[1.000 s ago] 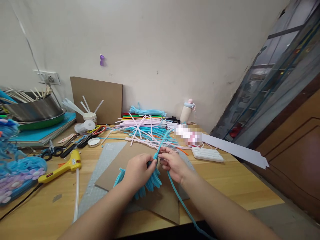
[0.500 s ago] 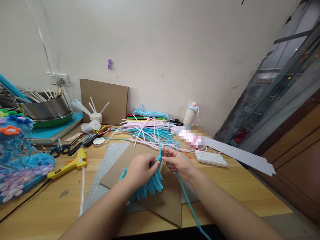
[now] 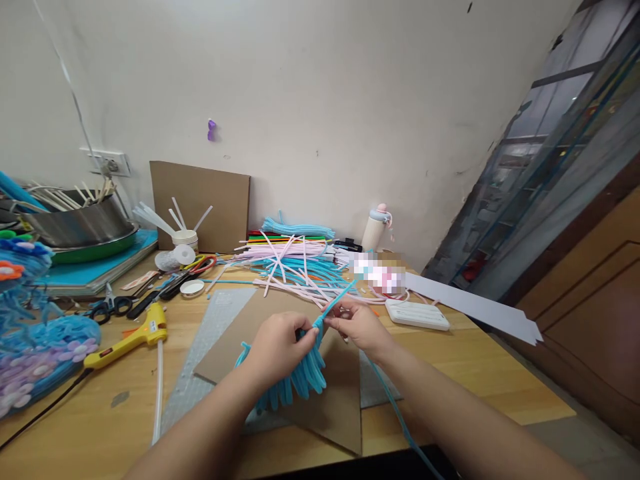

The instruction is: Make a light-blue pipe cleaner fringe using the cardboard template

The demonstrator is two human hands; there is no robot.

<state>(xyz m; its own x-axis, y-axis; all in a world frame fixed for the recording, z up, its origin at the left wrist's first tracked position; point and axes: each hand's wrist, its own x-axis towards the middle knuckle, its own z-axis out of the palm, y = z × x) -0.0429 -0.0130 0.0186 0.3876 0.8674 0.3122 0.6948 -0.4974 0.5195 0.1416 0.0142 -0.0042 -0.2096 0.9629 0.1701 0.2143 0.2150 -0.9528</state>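
A row of looped blue pipe cleaners (image 3: pixel 311 373) hangs below my left hand (image 3: pixel 285 340), whose thumb and fingers are closed around its upper end. Close beside it, my right hand (image 3: pixel 357 323) pinches a blue pipe cleaner strand at the wrapped end of that row. One free end of the strand (image 3: pixel 343 293) slants up and right past my right fingers. Another long blue length (image 3: pixel 400 413) trails below my right wrist toward the table's front edge. Beneath both hands lies a brown cardboard sheet (image 3: pixel 335 407) on a grey cutting mat (image 3: pixel 200 360).
Behind my hands lies a pile of pink and blue pipe cleaners (image 3: pixel 300 263). On the left are a yellow glue gun (image 3: pixel 135 340), scissors (image 3: pixel 111 307) and a blue flowered craft piece (image 3: pixel 45 360). A white box-shaped device (image 3: pixel 417 315) and a bottle (image 3: pixel 376 230) stand to the right.
The strand's free end has swung from nearly upright to leaning right, with my right hand still at the wrapped end. The view has shifted slightly. My left hand keeps its hold.
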